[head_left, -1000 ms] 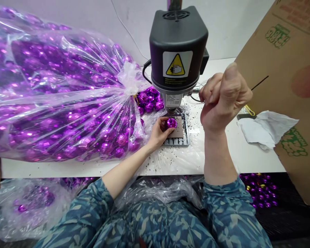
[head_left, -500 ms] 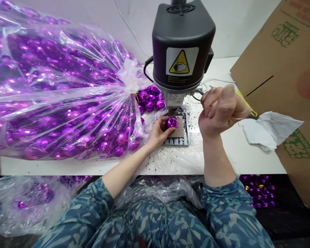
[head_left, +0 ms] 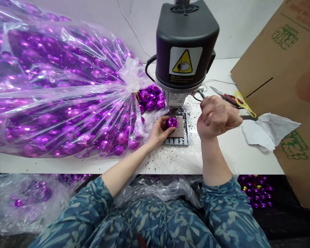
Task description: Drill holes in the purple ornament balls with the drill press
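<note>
My left hand (head_left: 160, 131) pinches a shiny purple faceted ball (head_left: 173, 122) between thumb and fingers. The ball rests on a small square board (head_left: 180, 128) on the metal base (head_left: 186, 139) of a black bench drill press (head_left: 187, 44). The chuck (head_left: 174, 110) is just above and behind the ball; whether a bit enters it I cannot make out. To the right of the drill head, my right hand (head_left: 215, 117) is closed round the end of the feed lever (head_left: 202, 93), whose grip is hidden in the fist.
A big clear bag (head_left: 67, 86) of purple balls fills the left side. Loose balls (head_left: 151, 97) lie behind my left hand. Pliers (head_left: 228, 98), a yellow loop (head_left: 244, 103), white paper (head_left: 270, 131) and a cardboard box (head_left: 281, 86) are at right. Dark shavings litter the table (head_left: 105, 165).
My right hand has come down a little with the lever, uncovering the pliers behind it. The left hand still holds the ball in the same place. The view has shifted slightly.
</note>
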{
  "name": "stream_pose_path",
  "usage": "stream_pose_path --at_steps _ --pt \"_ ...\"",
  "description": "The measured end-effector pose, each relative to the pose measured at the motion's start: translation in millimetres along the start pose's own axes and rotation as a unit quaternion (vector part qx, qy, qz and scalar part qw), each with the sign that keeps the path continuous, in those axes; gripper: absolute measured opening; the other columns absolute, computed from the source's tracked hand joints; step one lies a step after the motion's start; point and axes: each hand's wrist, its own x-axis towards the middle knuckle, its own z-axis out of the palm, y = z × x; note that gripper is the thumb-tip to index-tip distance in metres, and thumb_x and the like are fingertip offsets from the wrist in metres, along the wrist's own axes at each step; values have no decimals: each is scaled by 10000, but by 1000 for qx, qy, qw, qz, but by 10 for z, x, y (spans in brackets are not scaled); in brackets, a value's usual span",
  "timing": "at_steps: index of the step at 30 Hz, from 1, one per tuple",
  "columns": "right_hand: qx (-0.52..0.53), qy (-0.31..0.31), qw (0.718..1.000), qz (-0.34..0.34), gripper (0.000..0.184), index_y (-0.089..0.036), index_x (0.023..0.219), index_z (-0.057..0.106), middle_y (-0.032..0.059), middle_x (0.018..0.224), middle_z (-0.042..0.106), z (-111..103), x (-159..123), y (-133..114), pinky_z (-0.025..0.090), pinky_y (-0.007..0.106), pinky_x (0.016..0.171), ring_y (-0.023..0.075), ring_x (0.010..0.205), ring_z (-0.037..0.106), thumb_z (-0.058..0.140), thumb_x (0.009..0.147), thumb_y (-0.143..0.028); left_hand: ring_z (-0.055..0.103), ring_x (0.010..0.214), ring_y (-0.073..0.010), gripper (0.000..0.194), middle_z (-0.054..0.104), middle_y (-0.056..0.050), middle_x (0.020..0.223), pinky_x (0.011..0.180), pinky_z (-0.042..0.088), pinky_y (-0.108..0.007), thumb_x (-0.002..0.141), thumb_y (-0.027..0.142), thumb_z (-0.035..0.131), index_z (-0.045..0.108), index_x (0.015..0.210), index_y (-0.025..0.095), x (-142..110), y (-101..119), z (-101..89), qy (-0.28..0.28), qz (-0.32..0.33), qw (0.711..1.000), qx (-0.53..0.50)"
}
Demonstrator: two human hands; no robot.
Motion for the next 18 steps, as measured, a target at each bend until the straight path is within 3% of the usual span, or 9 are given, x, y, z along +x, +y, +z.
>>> stream_pose_path --at_steps 3,9,14,18 --pt "-20 9 1000 3 670 -155 423 216 -57 357 219 -15 -32 30 240 261 375 38 330 241 613 915 -378 642 801 -159 444 705 -51 1028 711 557 -310 799 269 868 636 1170 200 4 -11 5 1 2 1000 -4" --pt "17 -21 998 -48 585 -163 442 237 -64 351 278 -20 -61 12 203 270 349 56 311 246 585 907 -232 628 775 -149 444 702 -41 1005 696 545 -299 795 264 867 637 1170 198 0 -13 1 3 10 1000 2" --pt "1 -19 999 42 613 -176 474 233 -57 388 188 145 231 -114 174 274 370 50 334 254 599 952 -288 610 732 -142 439 682 -16 915 669 536 -300 793 293 868 626 1149 208 15 10 15 5 -5 1000 -7" --pt "-89 -5 987 133 642 -211 513 256 -63 422 193 289 483 -137 229 286 388 48 361 241 590 922 -576 638 790 -161 387 681 -45 987 680 542 -311 795 276 843 605 1093 204 -86 172 -73 32 -11 999 11"
